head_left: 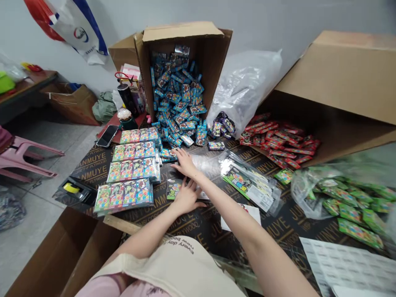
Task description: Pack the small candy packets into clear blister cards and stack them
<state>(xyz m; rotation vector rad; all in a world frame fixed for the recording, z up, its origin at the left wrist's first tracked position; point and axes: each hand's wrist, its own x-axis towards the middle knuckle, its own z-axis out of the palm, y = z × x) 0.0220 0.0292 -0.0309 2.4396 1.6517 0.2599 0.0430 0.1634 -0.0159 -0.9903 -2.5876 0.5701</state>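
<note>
My left hand (187, 198) lies flat with spread fingers over a clear plastic bag with a green printed card (173, 188), covering much of it. Farther forward, my right hand (185, 163) reaches across, its fingers stretched out and apart. Its fingertips are beside a few blue packets (168, 155); whether they touch is hard to tell. To the left stand several rows of filled, colourful card packs (125, 194). Flat clear bags with green printed cards (241, 179) lie in a fanned stack to the right of my hands.
An open carton (222, 62) spills blue packets; another carton (349, 74) holds red packets (284, 142). Green packets (349, 202) lie in a plastic bag at right. Purple packets (223, 123), a phone (108, 135), a tape dispenser (77, 189) and white label sheets (346, 264) are on the table.
</note>
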